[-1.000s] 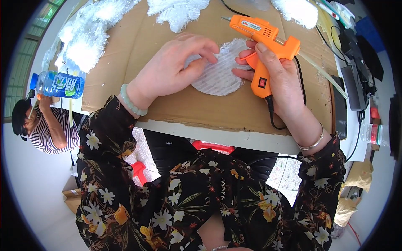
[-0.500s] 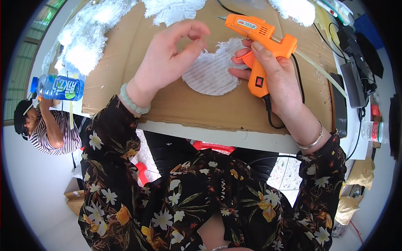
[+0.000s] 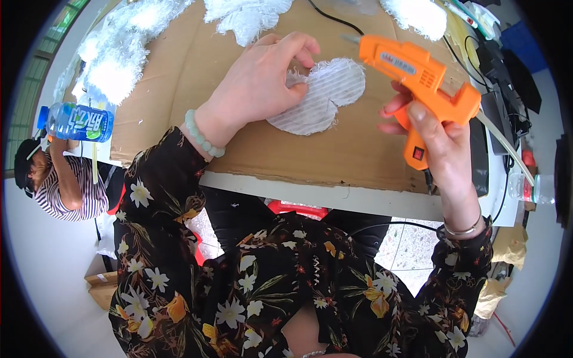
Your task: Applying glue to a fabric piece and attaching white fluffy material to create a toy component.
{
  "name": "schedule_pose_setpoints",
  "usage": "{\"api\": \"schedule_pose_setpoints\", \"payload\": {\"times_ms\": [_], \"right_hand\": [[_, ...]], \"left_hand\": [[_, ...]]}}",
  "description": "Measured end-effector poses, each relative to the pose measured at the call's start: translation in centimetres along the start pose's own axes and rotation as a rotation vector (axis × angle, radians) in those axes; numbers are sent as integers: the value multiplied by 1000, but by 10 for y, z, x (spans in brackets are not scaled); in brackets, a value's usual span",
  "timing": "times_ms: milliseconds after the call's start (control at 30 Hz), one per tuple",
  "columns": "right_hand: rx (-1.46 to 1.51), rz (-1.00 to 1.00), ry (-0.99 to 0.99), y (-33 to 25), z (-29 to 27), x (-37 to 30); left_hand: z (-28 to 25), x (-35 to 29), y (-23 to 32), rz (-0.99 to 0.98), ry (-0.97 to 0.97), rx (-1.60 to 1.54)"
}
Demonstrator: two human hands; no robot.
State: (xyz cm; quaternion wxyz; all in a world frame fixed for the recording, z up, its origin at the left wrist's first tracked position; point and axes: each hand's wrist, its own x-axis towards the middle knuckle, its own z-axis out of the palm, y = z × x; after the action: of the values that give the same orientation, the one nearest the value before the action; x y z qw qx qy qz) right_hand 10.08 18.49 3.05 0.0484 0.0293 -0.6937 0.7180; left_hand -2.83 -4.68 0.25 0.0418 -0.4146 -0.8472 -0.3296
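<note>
A flat white fabric piece (image 3: 334,89) with a ribbed face, frayed rim and notch lies on the cardboard sheet (image 3: 268,158). Over its left part is my left hand (image 3: 256,80), fingers bent and apart from the thumb. The thumb tip overlaps the piece; whether it presses on it I cannot tell. To the right, my right hand (image 3: 439,134) grips an orange hot glue gun (image 3: 427,80) by its handle, above the cardboard. Its nozzle points to the upper left, and a pale glue stick (image 3: 504,146) sticks out of its back. Two or three fingers are stretched out near the trigger.
Fluffy white fabric pieces (image 3: 113,59) lie along the far left and far edge. A blue-labelled bottle (image 3: 77,122) is at the left, another clear bottle (image 3: 540,188) at the right. Black cables and devices crowd the right side. A person in stripes (image 3: 71,185) sits at the left.
My right hand has carried the glue gun rightward, off the white piece, baring its right lobe and notch. My left hand has moved right and slightly down over the piece.
</note>
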Motion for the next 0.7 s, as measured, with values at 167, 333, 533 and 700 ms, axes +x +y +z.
{"api": "schedule_pose_setpoints", "payload": {"times_ms": [167,333,533,700], "right_hand": [[-350,98,-156,8,-9,-9],[-528,166,-175,4,-5,-7],[-602,121,-179,3,4,0],[-623,201,-197,0,7,7]], "left_hand": [[4,0,-3,42,2,-4],[6,0,-6,82,38,4],[7,-2,-8,68,42,-28],[7,-2,-9,66,32,-17]]}}
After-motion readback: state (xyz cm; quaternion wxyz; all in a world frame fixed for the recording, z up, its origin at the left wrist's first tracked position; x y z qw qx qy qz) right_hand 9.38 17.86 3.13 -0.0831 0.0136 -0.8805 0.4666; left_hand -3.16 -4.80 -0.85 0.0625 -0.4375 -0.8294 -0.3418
